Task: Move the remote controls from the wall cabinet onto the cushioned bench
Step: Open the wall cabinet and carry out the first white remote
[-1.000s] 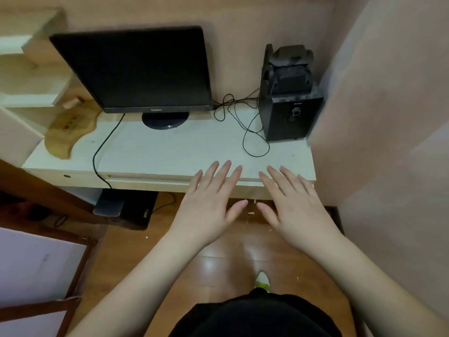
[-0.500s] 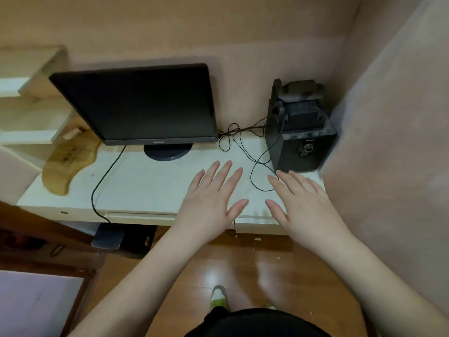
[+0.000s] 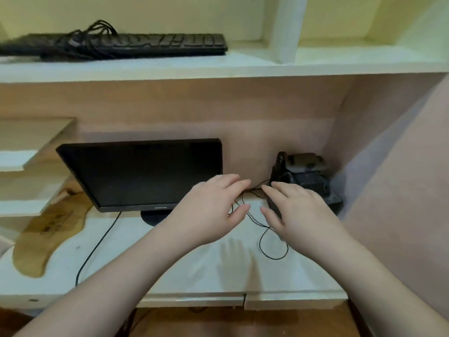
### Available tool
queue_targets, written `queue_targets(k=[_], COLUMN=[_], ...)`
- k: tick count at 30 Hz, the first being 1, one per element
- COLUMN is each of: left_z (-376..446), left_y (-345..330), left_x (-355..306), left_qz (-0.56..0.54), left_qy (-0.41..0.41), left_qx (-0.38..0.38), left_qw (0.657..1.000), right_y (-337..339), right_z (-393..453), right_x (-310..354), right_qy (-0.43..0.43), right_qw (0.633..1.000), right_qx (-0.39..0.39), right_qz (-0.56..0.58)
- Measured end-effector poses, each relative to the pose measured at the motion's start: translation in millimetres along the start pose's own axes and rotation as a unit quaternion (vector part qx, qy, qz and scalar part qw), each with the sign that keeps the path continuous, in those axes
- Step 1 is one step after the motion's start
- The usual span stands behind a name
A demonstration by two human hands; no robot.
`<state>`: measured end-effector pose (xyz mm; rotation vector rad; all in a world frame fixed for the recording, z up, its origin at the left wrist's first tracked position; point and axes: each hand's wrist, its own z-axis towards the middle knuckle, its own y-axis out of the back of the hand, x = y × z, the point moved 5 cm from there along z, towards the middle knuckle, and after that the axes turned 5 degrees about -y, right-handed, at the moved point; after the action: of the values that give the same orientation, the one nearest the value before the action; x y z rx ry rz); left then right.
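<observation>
No remote control and no cushioned bench show in the head view. My left hand [image 3: 213, 205] and my right hand [image 3: 296, 212] hover side by side above the white desk [image 3: 170, 263], palms down, fingers relaxed and empty. They are in front of the gap between the black monitor [image 3: 143, 173] and the black speaker [image 3: 303, 186]. The wall cabinet's white shelf [image 3: 243, 66] runs across the top, with open compartments above it.
A black keyboard [image 3: 145, 46] with a bundled cable lies on the shelf's left part. Thin black wires [image 3: 267, 239] loop on the desk under my hands. A wooden board [image 3: 46, 234] lies at the desk's left. Stepped side shelves [image 3: 24, 164] stand far left.
The view has tilted upward, bringing the upper shelf and keyboard into sight. Both hands have moved forward over the desk toward the wall, still empty and flat.
</observation>
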<state>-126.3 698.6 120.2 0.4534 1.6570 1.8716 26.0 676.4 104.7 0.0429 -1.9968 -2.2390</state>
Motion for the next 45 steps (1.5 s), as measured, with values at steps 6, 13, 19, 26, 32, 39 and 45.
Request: queue_targets(k=[6, 13, 19, 26, 32, 39, 45], left_z=[30, 61, 84, 109, 123, 133, 150], left_y=[81, 176, 229, 261, 306, 359, 393], left_x=[-5, -44, -72, -78, -75, -74, -61], left_qz=[0.044, 0.088, 0.151, 0.195, 0.308, 0.349, 0.428], left_qy=[-0.029, -0.06, -0.083, -0.081, -0.118, -0.135, -0.122], left_qx=[-0.064, -0.131, -0.144, -0.106, -0.169, -0.283, -0.341], left_qw=[0.996, 0.986, 0.974, 0.972, 0.929, 0.883, 0.828], right_y=[78, 188, 237, 284, 332, 398, 442], right_z=[29, 34, 41, 53, 67, 82, 96], right_x=[-7, -28, -39, -47, -44, -41, -43], right_qy=[0.032, 0.039, 0.077, 0.108, 0.123, 0.13, 0.117], right_qw=[0.996, 0.987, 0.986, 0.984, 0.977, 0.955, 0.924], right_qx=[-0.086, -0.142, -0.137, -0.13, -0.161, -0.26, -0.357], right_qz=[-0.023, -0.066, -0.052, -0.048, -0.06, -0.058, -0.077])
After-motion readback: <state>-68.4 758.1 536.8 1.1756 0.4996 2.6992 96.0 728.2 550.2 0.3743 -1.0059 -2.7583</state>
